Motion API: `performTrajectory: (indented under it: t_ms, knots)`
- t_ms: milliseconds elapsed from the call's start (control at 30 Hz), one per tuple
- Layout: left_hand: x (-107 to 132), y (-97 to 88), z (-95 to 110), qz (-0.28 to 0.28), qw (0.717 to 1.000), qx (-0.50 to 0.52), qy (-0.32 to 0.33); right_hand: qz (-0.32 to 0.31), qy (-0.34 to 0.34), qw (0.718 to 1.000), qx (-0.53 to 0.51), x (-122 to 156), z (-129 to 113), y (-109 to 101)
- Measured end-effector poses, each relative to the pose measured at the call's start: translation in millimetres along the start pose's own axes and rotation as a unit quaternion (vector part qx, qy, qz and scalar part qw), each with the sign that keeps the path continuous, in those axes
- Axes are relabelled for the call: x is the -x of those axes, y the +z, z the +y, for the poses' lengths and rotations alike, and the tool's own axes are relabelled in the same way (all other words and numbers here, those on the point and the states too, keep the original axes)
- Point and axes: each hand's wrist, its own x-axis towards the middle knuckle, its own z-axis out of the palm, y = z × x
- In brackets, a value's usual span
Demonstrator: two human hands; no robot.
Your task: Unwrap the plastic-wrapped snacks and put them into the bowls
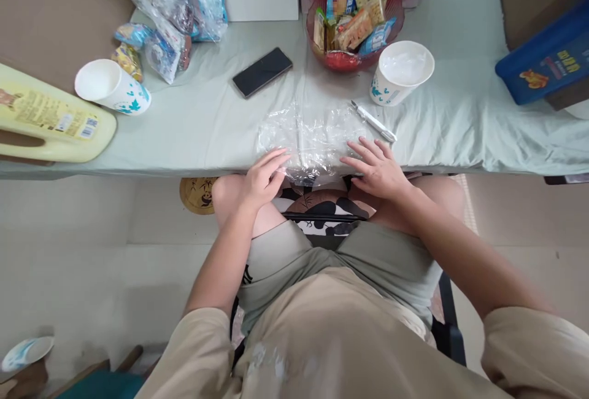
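Note:
A crumpled clear plastic sheet (313, 141) lies at the table's front edge, its near side hanging slightly over. At its left corner is my left hand (265, 178), fingers stretched out loosely and the tips at the plastic; a firm grip does not show. My right hand (376, 169) rests with spread fingers at the sheet's right side. Just beyond those fingers lies a slim white pen-like tool (373, 121) with a dark pointed tip. A patterned paper cup (391, 89) with clear plastic inside stands upright behind the tool.
A black phone (262, 72) lies behind the sheet. Farther back are a bowl of wrapped snacks (317, 58) and bagged snacks (170, 18). On the left, a paper cup (117, 89) lies tipped beside a yellow jug (55, 116). A blue package (547, 58) is at right.

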Motion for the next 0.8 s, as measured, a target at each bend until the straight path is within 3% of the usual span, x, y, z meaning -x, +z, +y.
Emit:
performTrajectory:
  t_ms: [167, 267, 333, 400, 500, 600, 667, 800]
  knots:
    - [-8.4, 8.9, 0.8, 0.001, 1.0, 0.012, 0.023, 0.084, -0.006, 0.996, 0.015, -15.8, -15.7, 7.2]
    - [-9.7, 10.1, 7.0, -0.015, 1.0, -0.019, 0.017, 0.142, -0.027, 0.988, -0.052, -21.4, -22.5, 3.8]
    - [-8.7, 9.1, 11.7, -0.022, 0.999, -0.048, 0.003, 0.181, -0.006, 0.974, -0.137, -21.3, -22.5, -0.5]
    - [-7.5, 7.4, 15.3, -0.03, 0.997, -0.077, -0.007, 0.217, 0.057, 0.947, -0.231, -18.8, -19.0, -4.8]
    - [-8.1, 6.5, 16.4, -0.056, 0.993, -0.1, 0.001, 0.26, 0.184, 0.883, -0.346, -14.3, -11.9, -10.4]
    - [-11.5, 8.3, 10.7, -0.085, 0.991, -0.096, 0.026, 0.283, 0.243, 0.828, -0.418, -13.0, -8.6, -15.5]
    - [-12.9, 9.3, 3.6, -0.059, 0.995, -0.068, 0.029, 0.288, 0.239, 0.819, -0.435, -15.0, -8.0, -17.8]
    - [-8.7, 6.4, -8.6, 0.107, 0.99, 0.066, -0.061, 0.302, 0.25, 0.805, -0.445, -24.5, -4.6, -16.4]
